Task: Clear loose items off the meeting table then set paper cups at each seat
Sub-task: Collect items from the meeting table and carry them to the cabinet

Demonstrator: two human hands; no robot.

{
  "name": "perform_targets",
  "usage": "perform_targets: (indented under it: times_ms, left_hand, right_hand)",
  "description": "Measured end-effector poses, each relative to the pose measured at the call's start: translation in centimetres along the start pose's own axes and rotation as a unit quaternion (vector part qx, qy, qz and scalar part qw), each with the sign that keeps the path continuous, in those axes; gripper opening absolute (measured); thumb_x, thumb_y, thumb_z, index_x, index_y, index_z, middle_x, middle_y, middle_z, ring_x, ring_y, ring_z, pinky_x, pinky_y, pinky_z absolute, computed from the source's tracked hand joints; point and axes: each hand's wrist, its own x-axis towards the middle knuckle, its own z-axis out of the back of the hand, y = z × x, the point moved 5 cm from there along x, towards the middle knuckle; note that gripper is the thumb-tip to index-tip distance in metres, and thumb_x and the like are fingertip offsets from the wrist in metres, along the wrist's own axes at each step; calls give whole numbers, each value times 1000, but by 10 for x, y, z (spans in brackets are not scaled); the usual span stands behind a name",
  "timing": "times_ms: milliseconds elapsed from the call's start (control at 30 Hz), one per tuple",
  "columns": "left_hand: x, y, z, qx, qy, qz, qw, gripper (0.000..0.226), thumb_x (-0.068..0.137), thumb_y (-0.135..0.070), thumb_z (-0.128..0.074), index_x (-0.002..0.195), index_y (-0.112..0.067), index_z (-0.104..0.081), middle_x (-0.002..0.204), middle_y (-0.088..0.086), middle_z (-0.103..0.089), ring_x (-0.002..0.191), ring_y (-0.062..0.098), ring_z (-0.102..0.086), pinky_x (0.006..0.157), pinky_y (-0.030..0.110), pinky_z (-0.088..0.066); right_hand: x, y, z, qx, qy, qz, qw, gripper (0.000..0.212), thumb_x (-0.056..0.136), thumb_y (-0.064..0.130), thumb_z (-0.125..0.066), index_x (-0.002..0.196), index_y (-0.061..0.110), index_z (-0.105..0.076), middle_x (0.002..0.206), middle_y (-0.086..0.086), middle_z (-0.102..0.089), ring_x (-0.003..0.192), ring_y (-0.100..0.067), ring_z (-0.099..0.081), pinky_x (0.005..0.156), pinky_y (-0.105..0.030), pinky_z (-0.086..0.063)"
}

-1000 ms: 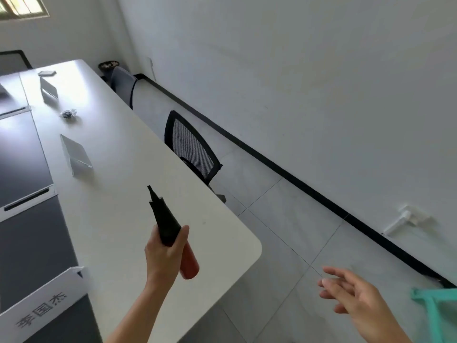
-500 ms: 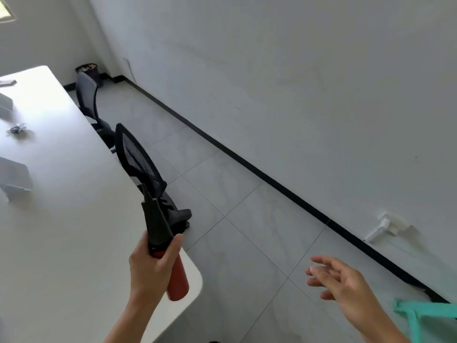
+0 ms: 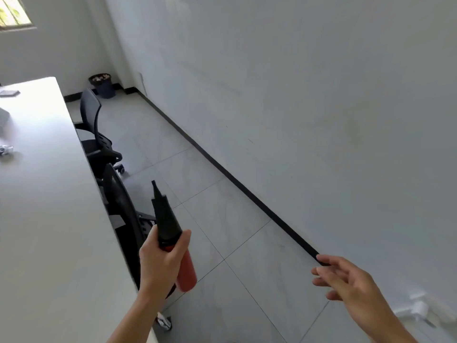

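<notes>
My left hand (image 3: 160, 263) grips a red and black hand pump (image 3: 170, 233), its black nozzle pointing up. The pump is past the right edge of the white meeting table (image 3: 49, 219), over the floor and the nearer chair. My right hand (image 3: 346, 280) is empty, fingers spread, out over the tiled floor at the right. A small crumpled item (image 3: 5, 150) and a flat grey item (image 3: 10, 93) lie on the table far to the left. No paper cups are in view.
Two black mesh office chairs (image 3: 121, 206) (image 3: 94, 125) stand along the table's right side. A dark waste bin (image 3: 102, 85) sits in the far corner. A black skirting strip (image 3: 222, 174) runs along the white wall, with tiled floor between it and the chairs.
The view has swung right and forward along the table. The pump in my left hand has moved from over the table's corner to over the floor. My right hand stays open.
</notes>
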Motion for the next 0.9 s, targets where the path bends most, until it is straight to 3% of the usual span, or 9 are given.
perform_targets:
  times_ms: [167, 500, 633, 800, 900]
  left_hand:
    - [77, -3, -17, 6, -13, 8, 1000, 22, 79, -15, -76, 78, -7, -55, 71, 11, -60, 62, 21, -59, 58, 30, -49]
    - [228, 18, -43, 38, -133, 50, 989, 22, 79, -17, -75, 79, -7, -56, 74, 19, -62, 64, 32, -64, 53, 26, -52]
    - [283, 11, -48, 54, -181, 53, 980, 26, 78, -17, -77, 75, -4, -55, 67, 16, -59, 58, 27, -57, 49, 21, -48]
    - [328, 27, -27, 33, -256, 101, 961, 19, 80, -4, -73, 82, 4, -56, 60, 6, -60, 50, 6, -62, 44, 16, -47]
    - [367, 53, -3, 47, -301, 124, 944, 24, 78, -21, -78, 79, -7, -58, 68, -1, -64, 59, 18, -63, 54, 29, -51]
  right_hand:
    - [83, 30, -13, -13, 24, -9, 1000, 18, 88, 16, -64, 106, 21, -67, 86, 2, -77, 77, -11, -73, 67, -32, -52]
    - [331, 111, -76, -40, 141, 23, 989, 18, 88, 16, -64, 105, 21, -67, 88, -4, -76, 78, -15, -74, 66, -33, -52]
    - [417, 174, -125, -61, 211, 54, 974, 18, 89, 20, -64, 107, 23, -65, 95, -5, -75, 77, -10, -73, 67, -30, -53]
    - [492, 234, -195, -92, 274, 81, 954, 18, 88, 20, -65, 106, 22, -67, 91, -5, -76, 79, -14, -73, 69, -32, -54]
    - [532, 254, -247, -112, 302, 82, 943, 18, 88, 21, -65, 106, 23, -66, 92, -5, -75, 80, -15, -73, 67, -30, -53]
